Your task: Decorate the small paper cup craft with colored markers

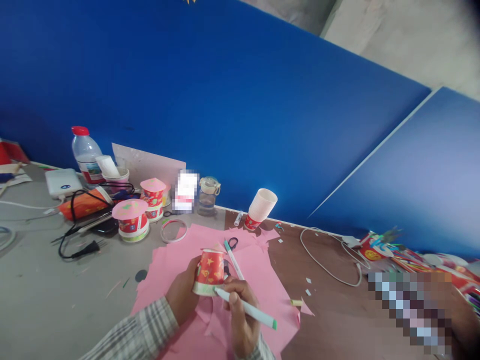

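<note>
Apparently colouring green band (204, 289) on red cup (212, 267); gripping cup with left hand (184, 290), marker (253, 312) with right hand (242, 317); probably calls for rotating cup next

Soft, moderate light falls fairly evenly on the grip, its source out of view, and shadows on the pink paper (272, 300) around it are faint. The cup (210, 265) and marker (249, 311) in the grip look slightly soft. Beyond them, the blue partition (225, 100) deepens leftward and carries a pale sheen far right. Well right of the grip, things stretch and smear; the upper-right corner darkens. Mosaic blocks hide a bright patch beyond-left and a wider area rightward
</note>
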The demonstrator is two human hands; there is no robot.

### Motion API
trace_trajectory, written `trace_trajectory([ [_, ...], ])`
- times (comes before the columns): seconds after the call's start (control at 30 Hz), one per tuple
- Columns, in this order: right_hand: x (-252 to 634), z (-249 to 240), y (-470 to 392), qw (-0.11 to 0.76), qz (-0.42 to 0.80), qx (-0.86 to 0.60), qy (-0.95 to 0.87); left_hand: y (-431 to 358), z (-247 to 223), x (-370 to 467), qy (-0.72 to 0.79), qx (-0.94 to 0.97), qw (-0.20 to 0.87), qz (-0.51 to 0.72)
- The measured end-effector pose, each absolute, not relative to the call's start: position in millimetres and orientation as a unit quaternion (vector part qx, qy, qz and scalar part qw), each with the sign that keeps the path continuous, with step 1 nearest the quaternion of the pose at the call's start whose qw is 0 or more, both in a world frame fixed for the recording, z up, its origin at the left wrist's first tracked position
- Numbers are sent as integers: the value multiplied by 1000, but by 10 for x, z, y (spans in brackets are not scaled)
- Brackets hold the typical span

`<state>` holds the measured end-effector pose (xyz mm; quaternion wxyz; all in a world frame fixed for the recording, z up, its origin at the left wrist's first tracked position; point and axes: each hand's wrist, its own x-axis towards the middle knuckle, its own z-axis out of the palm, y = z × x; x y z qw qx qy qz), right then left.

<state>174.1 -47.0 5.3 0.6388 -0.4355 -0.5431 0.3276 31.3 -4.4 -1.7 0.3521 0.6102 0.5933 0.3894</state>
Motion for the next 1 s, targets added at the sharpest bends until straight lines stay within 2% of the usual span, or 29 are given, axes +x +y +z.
trace_trajectory([
  [0.67,1726,33,-405,668,288,-426,-538,3,-41,299,580,614,347,407],
  [1.0,1695,103,-353,693,265,-454,-494,23,-24,297,560,576,381,457],
])
